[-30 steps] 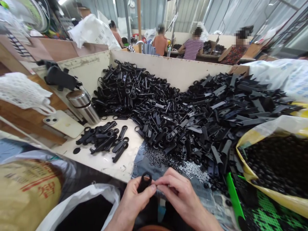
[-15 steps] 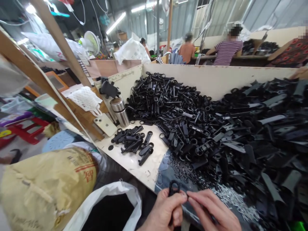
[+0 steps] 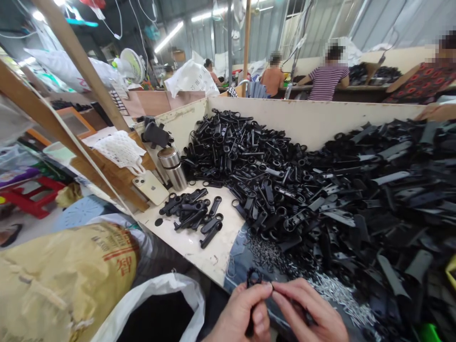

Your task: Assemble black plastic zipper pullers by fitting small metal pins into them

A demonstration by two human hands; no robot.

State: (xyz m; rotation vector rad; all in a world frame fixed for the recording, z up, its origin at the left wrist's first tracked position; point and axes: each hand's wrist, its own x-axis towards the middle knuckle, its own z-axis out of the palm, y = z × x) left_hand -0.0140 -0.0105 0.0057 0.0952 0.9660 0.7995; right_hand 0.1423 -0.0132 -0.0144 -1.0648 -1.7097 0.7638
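Note:
My left hand (image 3: 244,308) is closed around a black plastic part with a ring at one end (image 3: 254,274); the ring stands up above the fingers. My right hand (image 3: 308,304) meets it at the fingertips, thumb and forefinger pinched at a tiny dark piece too small to name. Just beyond both hands, small dark metal pieces (image 3: 265,249) and shiny silver pins (image 3: 338,294) lie on a dark blue cloth (image 3: 235,259). To the left, a small heap of black ring-ended parts (image 3: 190,211) rests on the pale tabletop (image 3: 199,249).
Large piles of black ring-ended parts (image 3: 245,156) and flat black strips (image 3: 370,218) fill the walled table. A steel flask (image 3: 173,168) and phone (image 3: 151,186) stand at left. Below are an open white sack (image 3: 192,289) and tan sack (image 3: 67,280). People work beyond the back wall (image 3: 302,111).
The view has shifted slightly, so most things sit a little further left. Both hands stay together at the black part, its ring tilted lower than before.

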